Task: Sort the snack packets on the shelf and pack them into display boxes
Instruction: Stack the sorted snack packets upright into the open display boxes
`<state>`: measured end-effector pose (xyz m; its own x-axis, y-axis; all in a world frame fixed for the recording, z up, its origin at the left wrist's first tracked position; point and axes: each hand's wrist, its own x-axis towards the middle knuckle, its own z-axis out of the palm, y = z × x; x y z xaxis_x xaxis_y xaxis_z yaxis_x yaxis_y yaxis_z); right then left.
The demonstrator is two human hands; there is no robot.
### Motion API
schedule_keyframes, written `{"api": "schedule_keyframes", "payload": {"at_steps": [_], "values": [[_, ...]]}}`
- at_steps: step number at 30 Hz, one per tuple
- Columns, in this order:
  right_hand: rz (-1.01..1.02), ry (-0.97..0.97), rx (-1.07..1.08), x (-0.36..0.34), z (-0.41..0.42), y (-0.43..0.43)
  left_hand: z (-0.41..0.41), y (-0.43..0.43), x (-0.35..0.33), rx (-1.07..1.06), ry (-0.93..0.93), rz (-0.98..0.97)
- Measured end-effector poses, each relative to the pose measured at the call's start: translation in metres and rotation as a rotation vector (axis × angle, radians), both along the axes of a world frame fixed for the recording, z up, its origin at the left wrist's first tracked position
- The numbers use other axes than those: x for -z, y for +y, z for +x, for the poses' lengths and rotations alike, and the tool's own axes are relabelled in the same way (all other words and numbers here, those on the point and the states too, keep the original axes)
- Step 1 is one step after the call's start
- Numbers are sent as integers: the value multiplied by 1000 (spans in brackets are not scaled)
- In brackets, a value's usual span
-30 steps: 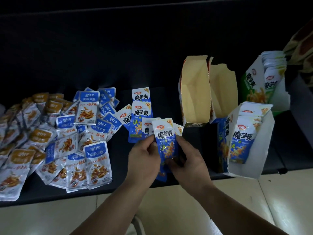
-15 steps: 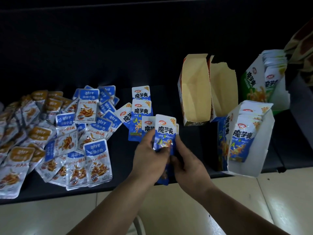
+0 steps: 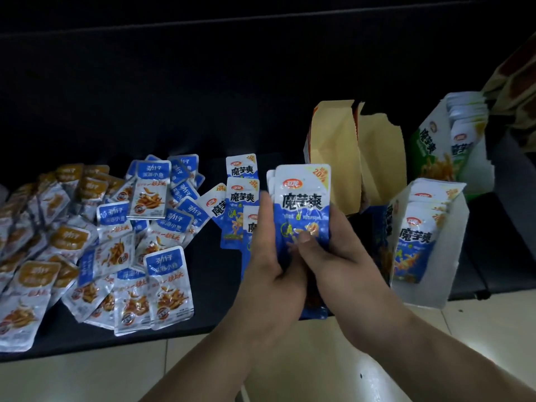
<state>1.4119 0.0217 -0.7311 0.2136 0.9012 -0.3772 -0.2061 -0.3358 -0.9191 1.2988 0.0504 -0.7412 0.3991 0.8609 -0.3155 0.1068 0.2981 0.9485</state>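
Both hands met at the centre of the view, just over the front edge of the dark shelf (image 3: 211,288). Between them stood a stack of blue konjac snack packets (image 3: 301,204), upright, with the printed face of the front packet towards the camera. The left hand (image 3: 269,256) gripped the stack's nine o'clock edge, its fingers curled round behind the stack. The right hand (image 3: 342,262) gripped the three o'clock edge, its thumb (image 3: 304,240) pressed on the lower front of the top packet and its fingers wrapped behind. How many packets the stack held could not be told.

At nine o'clock of the hands, partly hidden by the left hand, a few loose blue konjac packets (image 3: 242,195) lay flat on the shelf. Farther out the same way lay a spread of blue-topped fish packets (image 3: 150,192), overlapping one another, and beyond those, at the view's nine o'clock edge, a heap of orange-topped fish packets (image 3: 66,236).

At one o'clock of the stack two empty display boxes (image 3: 333,158) stood side by side, touching, their plain brown insides showing. At three o'clock, just beside the right hand, a white display box (image 3: 455,250) held a row of blue konjac packets standing on end. Behind it, at two o'clock, a green display box (image 3: 429,149) was filled with green-printed packets (image 3: 467,140). Pale floor tiles (image 3: 290,372) showed below the forearms at six o'clock.
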Motion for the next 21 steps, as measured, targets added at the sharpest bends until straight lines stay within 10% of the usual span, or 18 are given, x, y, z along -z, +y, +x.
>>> {"api": "schedule_keyframes", "payload": {"at_steps": [7,21], "values": [[3,-156,167,-38,77,-18,37,5,-18,76,-39,234],[189,11,199,-42,120,-64,95,-28,-32,231,-133,39]]}}
